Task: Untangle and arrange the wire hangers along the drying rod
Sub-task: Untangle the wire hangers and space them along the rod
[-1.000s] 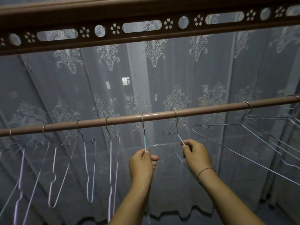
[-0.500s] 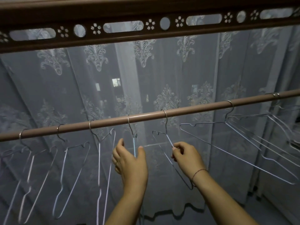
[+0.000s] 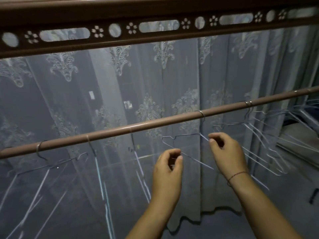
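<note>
A brown drying rod (image 3: pixel 146 125) slopes up from left to right. Three wire hangers (image 3: pixel 96 163) hang spaced apart along its left half, edge-on to me. One wire hanger (image 3: pixel 185 135) hangs by its hook near the rod's middle, turned flat toward me. My left hand (image 3: pixel 167 171) pinches its lower sloping wire. My right hand (image 3: pixel 226 152), a red thread around its wrist, pinches the wire just below the neck. A tangled bunch of hangers (image 3: pixel 262 137) crowds the rod further right.
A dark patterned rail (image 3: pixel 155 16) with cut-out holes runs overhead. A sheer embroidered curtain (image 3: pixel 155 87) hangs right behind the rod. A grey ledge or frame (image 3: pixel 300 135) stands at the right edge.
My view has swung right. Both hands have left the two hangers they held and moved right to the following hanger. The released hangers now hang spaced out on the left.
</note>
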A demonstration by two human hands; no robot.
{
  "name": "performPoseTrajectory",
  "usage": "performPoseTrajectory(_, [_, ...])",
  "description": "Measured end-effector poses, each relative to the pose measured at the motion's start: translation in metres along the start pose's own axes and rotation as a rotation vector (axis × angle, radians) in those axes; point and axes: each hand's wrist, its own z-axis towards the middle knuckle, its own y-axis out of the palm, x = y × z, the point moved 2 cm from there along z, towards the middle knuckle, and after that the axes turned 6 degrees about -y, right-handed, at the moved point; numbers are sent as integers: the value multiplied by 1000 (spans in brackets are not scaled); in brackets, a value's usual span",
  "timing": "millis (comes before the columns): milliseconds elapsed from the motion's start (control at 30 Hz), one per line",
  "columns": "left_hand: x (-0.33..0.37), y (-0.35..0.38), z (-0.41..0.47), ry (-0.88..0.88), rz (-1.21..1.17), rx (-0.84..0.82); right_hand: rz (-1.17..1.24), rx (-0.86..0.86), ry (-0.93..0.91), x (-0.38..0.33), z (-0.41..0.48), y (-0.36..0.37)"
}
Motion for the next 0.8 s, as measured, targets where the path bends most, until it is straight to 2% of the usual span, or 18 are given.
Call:
performPoseTrajectory(133, [-2,66,13,-209,-86,-142,-167,81,-71,35,28,-45])
performPoseTrajectory(300, [-7,128,30,-327,-193,-108,-320,69,-66,79,60,-86])
performPoseTrajectory(567, [6,182,36,-382,-364,10,-230,-130,19,118,79,-102])
performPoseTrajectory(800, [4,189,44,-426,-361,88,-101,-212,65,129,83,-88])
